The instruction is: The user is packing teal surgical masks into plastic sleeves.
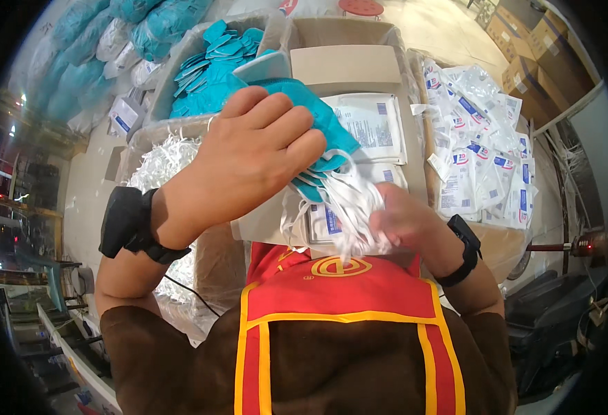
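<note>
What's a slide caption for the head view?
Left hand holding teal masks, right hand at their white loops, packets boxed at right.

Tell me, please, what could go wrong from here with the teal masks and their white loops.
The white loops bunch densely beside the blurred right hand, so they might tangle. The teal masks jut out unevenly from the left hand, so one could slip free if that grip loosens; it might then land among the white packets below.

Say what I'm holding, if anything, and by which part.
Left grip holds blue masks by their left side; right grip, blurred, is at their white loops, hold unclear.
</note>
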Demonstrator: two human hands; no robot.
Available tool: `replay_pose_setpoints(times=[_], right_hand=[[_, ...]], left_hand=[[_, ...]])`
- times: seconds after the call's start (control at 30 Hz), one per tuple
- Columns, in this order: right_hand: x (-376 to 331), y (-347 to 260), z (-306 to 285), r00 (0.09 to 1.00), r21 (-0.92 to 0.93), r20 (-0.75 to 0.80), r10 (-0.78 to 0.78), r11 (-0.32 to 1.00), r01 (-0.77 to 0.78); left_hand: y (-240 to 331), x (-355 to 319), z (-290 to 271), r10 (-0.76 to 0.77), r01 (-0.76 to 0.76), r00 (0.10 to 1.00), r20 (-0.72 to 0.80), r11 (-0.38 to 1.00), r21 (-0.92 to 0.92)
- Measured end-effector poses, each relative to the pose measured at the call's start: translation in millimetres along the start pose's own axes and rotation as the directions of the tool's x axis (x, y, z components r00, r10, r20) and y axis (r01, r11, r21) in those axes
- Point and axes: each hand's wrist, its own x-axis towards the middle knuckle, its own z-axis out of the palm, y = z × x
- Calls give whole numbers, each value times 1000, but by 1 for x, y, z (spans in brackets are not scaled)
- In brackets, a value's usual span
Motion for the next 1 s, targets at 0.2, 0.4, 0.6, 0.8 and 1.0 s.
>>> replay_pose_setpoints(times=[0.2,0.4,0.6,0.8,1.0], right_hand=[[-31,-44,28,937,-502,245,-247,795,341],[-37,-45,17,900,-963,191,-391,106,250],[-26,-46,3,754,-952,241,-611,1,305],[-29,-44,32,909,-550,279,-308,725,415],[-27,-61,47,775,-941,289,-562,-315,122]], left_hand=[[14,-9,10,-70,129,978,198,945,-302],[11,-9,1,-139,162,984,111,958,-238],[7,-9,-1,-111,134,985,135,976,-175],[18,-9,4,-147,194,968,201,953,-234],[36,-5,-2,-94,187,965,247,903,-387]])
